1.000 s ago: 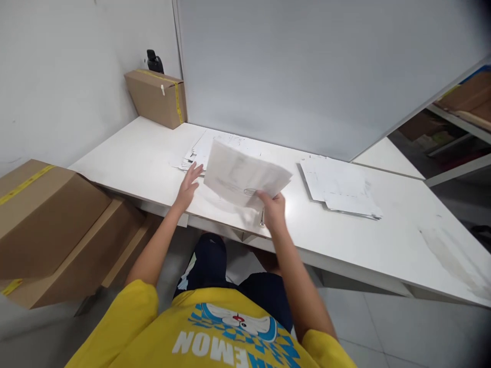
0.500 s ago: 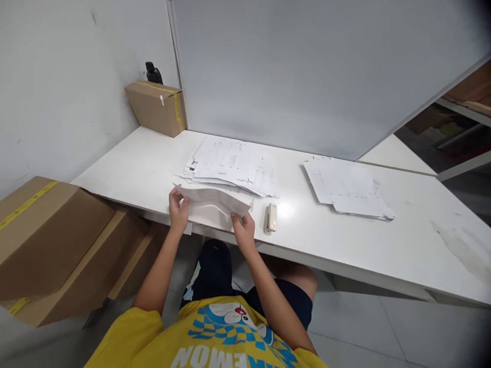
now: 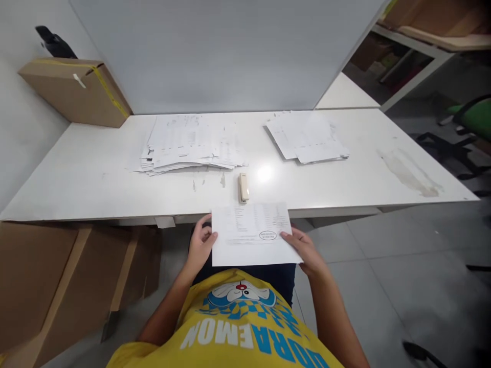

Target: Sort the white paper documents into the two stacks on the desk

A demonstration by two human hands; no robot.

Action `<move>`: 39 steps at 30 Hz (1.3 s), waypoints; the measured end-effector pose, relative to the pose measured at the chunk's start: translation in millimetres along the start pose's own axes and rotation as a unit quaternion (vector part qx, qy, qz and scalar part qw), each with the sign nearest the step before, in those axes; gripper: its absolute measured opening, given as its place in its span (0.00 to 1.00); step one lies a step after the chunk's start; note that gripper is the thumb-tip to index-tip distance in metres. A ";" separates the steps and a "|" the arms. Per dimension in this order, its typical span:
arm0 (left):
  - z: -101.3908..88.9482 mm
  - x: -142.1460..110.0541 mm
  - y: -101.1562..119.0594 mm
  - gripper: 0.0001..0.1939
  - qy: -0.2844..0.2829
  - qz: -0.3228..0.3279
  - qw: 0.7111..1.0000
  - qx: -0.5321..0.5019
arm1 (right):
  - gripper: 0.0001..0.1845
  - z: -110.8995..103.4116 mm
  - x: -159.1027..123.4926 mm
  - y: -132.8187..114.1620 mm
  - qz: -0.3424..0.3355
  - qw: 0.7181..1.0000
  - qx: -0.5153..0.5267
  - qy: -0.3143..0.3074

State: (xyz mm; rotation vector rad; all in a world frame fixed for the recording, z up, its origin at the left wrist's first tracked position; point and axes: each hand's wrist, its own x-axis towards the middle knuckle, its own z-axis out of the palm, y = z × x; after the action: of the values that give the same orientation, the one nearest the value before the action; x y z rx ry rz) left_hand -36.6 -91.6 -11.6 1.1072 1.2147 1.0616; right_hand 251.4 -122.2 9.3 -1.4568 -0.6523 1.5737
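I hold a printed sheet of paper [image 3: 253, 235] with an oval stamp over my lap, just off the front edge of the white table [image 3: 76, 179]. My left hand [image 3: 201, 244] grips its left edge and my right hand [image 3: 305, 250] grips its right edge, both closed on it. A cream stapler [image 3: 243, 187] lies on the table just beyond the sheet. Behind it spreads a messy stack of papers [image 3: 187, 145], and a second pile of papers [image 3: 307, 137] lies to the right.
A taped cardboard box [image 3: 72, 89] with a black object [image 3: 53, 43] on top sits at the table's back left. Cardboard boxes [image 3: 46, 286] stand on the floor to my left. A grey partition [image 3: 230, 51] backs the table. A green chair [image 3: 473, 120] is at the far right.
The sheet has come off the table towards me and now lies flat in both hands over my lap. My view has swung to face the table squarely.
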 end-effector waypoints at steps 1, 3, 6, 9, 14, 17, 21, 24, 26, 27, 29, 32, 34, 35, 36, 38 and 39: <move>9.6 3.2 -0.5 0.29 -0.017 -0.001 1.000 0.014 | 0.28 -8.8 0.6 1.8 0.002 1.000 0.017 0.023; 25.0 12.7 1.6 0.26 -0.043 0.007 0.998 0.042 | 0.27 -22.5 3.7 2.5 -0.003 0.998 0.039 0.054; 38.4 25.9 9.9 0.24 -0.069 0.031 0.993 0.087 | 0.25 -36.9 10.5 -0.3 -0.018 0.997 0.051 0.060; 44.4 29.9 17.7 0.22 -0.086 0.055 0.987 0.123 | 0.25 -48.5 15.7 -1.9 -0.028 0.997 0.050 0.049; 55.4 28.8 15.2 0.21 -0.104 0.062 0.983 0.137 | 0.23 -66.3 22.3 0.5 -0.037 0.996 0.066 0.043; 64.8 31.1 9.0 0.22 -0.111 0.061 0.978 0.169 | 0.23 -77.3 29.5 0.4 -0.037 0.996 0.066 0.054; 70.7 34.2 10.3 0.20 -0.065 0.172 0.937 0.299 | 0.22 -92.9 39.0 -2.7 -0.029 0.996 0.058 0.058; 67.1 45.7 20.3 0.19 0.000 0.322 0.860 0.395 | 0.21 -101.8 43.4 -8.9 -0.036 0.997 0.049 0.052; 62.8 61.8 26.7 0.22 -0.026 0.388 0.819 0.422 | 0.21 -104.5 45.5 -16.8 -0.034 0.998 0.038 0.043; 60.6 71.4 28.7 0.25 -0.060 0.409 0.803 0.429 | 0.20 -105.0 46.7 -21.8 -0.029 0.998 0.030 0.038; 56.6 90.3 29.7 0.33 -0.136 0.427 0.780 0.437 | 0.20 -104.4 50.0 -33.0 -0.019 0.999 0.012 0.025; 52.4 107.8 25.7 0.40 -0.196 0.417 0.770 0.441 | 0.18 -102.0 57.3 -46.4 -0.010 1.000 -0.009 0.007; 50.7 110.6 22.7 0.43 -0.200 0.408 0.776 0.437 | 0.17 -100.7 62.6 -49.8 -0.008 1.000 -0.020 0.001; 50.3 110.4 21.7 0.44 -0.199 0.406 0.779 0.435 | 0.16 -100.2 64.8 -49.8 -0.008 1.000 -0.024 -0.003; 50.0 109.6 21.1 0.45 -0.197 0.405 0.781 0.434 | 0.16 -99.9 66.6 -49.1 -0.009 1.000 -0.025 -0.007; 49.9 107.6 20.7 0.45 -0.193 0.401 0.782 0.437 | 0.16 -99.3 68.6 -46.5 -0.010 1.000 -0.017 -0.012; 50.3 106.8 20.7 0.46 -0.191 0.399 0.781 0.441 | 0.17 -99.1 68.7 -45.2 -0.010 1.000 -0.011 -0.013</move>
State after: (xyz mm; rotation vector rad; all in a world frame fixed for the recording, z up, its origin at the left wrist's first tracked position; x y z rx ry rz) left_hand 20.1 13.9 -6.0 2.6000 0.8821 0.7414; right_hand 362.6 -59.1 -5.5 -1.4447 -0.7000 1.5760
